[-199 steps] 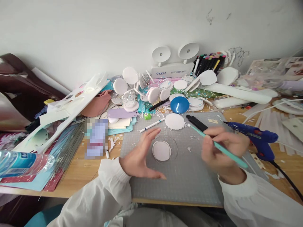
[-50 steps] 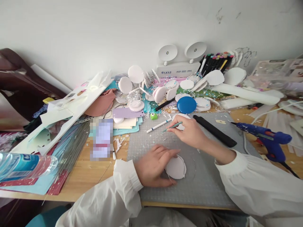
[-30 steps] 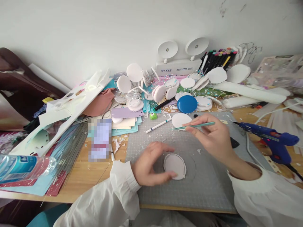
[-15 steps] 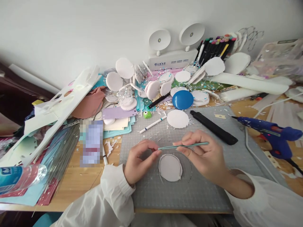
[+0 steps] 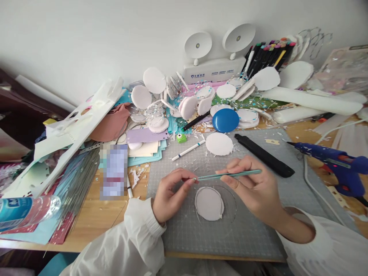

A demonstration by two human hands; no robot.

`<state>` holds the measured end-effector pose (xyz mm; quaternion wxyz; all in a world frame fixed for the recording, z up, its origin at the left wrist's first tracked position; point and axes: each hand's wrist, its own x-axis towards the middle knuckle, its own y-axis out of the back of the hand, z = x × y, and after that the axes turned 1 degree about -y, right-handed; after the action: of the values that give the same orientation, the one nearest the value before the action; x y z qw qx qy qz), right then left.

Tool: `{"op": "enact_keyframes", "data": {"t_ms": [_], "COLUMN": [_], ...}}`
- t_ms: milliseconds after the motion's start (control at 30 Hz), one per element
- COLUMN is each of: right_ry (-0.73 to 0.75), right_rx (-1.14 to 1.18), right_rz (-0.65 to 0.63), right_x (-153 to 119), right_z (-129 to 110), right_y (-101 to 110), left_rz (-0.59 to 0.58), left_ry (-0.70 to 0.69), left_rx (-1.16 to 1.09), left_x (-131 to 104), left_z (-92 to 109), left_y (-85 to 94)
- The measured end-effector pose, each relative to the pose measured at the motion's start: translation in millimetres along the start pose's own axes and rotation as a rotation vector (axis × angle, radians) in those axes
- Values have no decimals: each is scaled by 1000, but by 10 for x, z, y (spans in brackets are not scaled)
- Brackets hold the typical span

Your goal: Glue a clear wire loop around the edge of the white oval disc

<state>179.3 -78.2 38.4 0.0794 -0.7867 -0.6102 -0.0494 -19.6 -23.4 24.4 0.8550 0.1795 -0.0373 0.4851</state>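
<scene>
My right hand [image 5: 250,188] grips green tweezers [image 5: 241,173], whose tips point left and meet the fingertips of my left hand [image 5: 172,195]. Thumb and forefinger of the left hand are pinched together at those tips; what lies between them is too small to name. Just below the hands, a white round disc [image 5: 209,204] with a raised rim lies on the grey cutting mat [image 5: 230,239]. A thin wire loop [image 5: 235,203] curves beside it on the right. Another white disc [image 5: 219,144] lies above the hands.
A black cutter [image 5: 264,155] and a blue glue gun [image 5: 330,157] lie to the right. A white pen [image 5: 188,149] and a green punch [image 5: 181,138] are behind my left hand. At the left are a bottle [image 5: 25,211] and thin wires; discs and a blue oval fill the back.
The view has shifted slightly, so most things appear a little further right. Both hands keep their hold, and the tweezers' tips remain at the left fingertips.
</scene>
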Motion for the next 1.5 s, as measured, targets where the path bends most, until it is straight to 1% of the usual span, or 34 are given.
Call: {"op": "enact_keyframes", "data": {"t_ms": [400, 867, 1000, 1200, 1267, 1400, 1433, 1467, 1500], "right_ry": [69, 90, 74, 12, -13, -50, -53, -55, -54], "right_rx": [-25, -35, -37, -28, -6, 40, 43, 42, 39], "right_rz": [28, -37, -34, -6, 19, 62, 77, 93, 111], "right_x": [14, 20, 18, 32, 40, 66, 73, 80, 86], "right_z": [30, 51, 47, 66, 96, 155, 164, 169, 172], "right_y": [12, 37, 29, 42, 68, 125, 134, 140, 142], "left_rz": [-11, 6, 6, -2, 7, 77, 62, 23, -40], "left_ry": [-6, -37, -29, -17, 7, 100, 116, 121, 119], "left_rx": [9, 50, 53, 37, 36, 56, 71, 86, 99], "left_x": [-7, 2, -10, -12, -11, -10, -11, -11, -14], "left_z": [0, -5, -4, -2, 3, 22, 28, 34, 40], "left_y": [-8, -18, -20, -18, -14, 18, 27, 33, 35]}}
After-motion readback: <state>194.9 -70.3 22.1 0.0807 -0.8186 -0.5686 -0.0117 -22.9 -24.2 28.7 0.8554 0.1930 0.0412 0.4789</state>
